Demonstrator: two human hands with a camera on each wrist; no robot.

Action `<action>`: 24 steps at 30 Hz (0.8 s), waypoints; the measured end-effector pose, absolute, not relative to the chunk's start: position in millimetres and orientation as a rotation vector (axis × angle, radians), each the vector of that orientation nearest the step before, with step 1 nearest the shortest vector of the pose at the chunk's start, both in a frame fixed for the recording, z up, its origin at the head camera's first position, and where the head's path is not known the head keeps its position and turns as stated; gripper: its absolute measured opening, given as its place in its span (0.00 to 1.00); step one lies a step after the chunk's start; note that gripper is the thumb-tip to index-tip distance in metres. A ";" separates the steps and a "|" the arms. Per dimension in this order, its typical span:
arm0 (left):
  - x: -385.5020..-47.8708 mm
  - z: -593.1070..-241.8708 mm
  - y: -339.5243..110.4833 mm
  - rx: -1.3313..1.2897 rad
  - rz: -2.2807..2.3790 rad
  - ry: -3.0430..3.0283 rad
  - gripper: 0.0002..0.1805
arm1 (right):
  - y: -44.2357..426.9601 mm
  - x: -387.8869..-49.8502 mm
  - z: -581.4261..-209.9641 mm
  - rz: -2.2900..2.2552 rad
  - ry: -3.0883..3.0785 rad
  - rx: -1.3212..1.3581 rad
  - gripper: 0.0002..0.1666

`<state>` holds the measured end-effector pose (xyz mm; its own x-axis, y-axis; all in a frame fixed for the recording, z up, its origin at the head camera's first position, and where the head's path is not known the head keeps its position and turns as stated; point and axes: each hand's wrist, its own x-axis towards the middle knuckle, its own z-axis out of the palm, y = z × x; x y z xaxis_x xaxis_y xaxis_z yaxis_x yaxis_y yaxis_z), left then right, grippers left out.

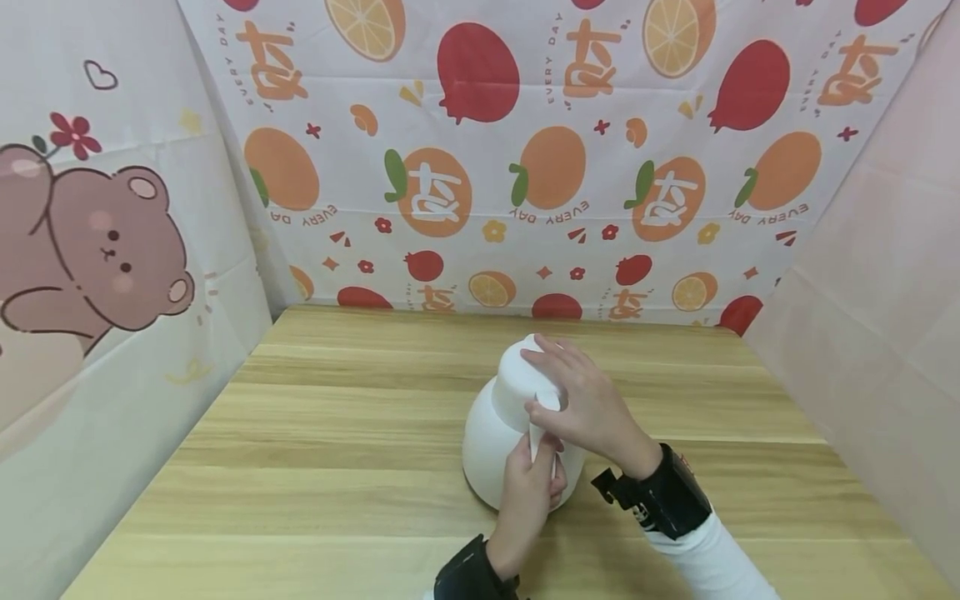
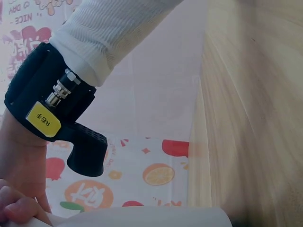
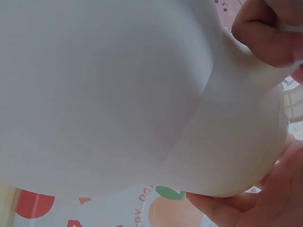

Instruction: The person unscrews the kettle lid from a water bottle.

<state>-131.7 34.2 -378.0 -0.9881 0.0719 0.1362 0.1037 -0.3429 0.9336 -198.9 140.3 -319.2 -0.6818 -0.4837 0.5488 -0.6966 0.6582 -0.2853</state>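
A white thermos jug with a round body and narrower neck stands upright on the wooden table. My left hand grips its handle on the near side; the curled fingers also show at the upper right of the right wrist view. From above, my right hand holds the jug's white lid, thumb near the handle's top and fingers across the far side. Fingertips press the lid's side in the right wrist view. The palm side of the right hand is partly hidden in the head view.
The wood-grain table extends around the jug. A fruit-print cloth hangs behind it, with a bear-print cloth on the left and a plain pale cloth on the right. Black camera bands circle both wrists.
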 end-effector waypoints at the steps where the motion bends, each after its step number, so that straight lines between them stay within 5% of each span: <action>1: -131.7 -377.8 34.5 -0.240 -2.550 -1.791 0.12 | 140.7 -199.0 -319.0 0.676 -2.447 0.930 0.33; 24: -136.5 -379.2 30.1 -0.374 -2.543 -1.860 0.18 | 162.0 -223.3 -315.8 0.872 -2.407 1.298 0.35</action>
<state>-136.5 30.1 -379.2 -0.9717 0.1635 0.1707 0.1131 -0.3125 0.9432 -223.3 162.0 -315.8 -0.5617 -0.6634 0.4944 -0.8261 0.4170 -0.3790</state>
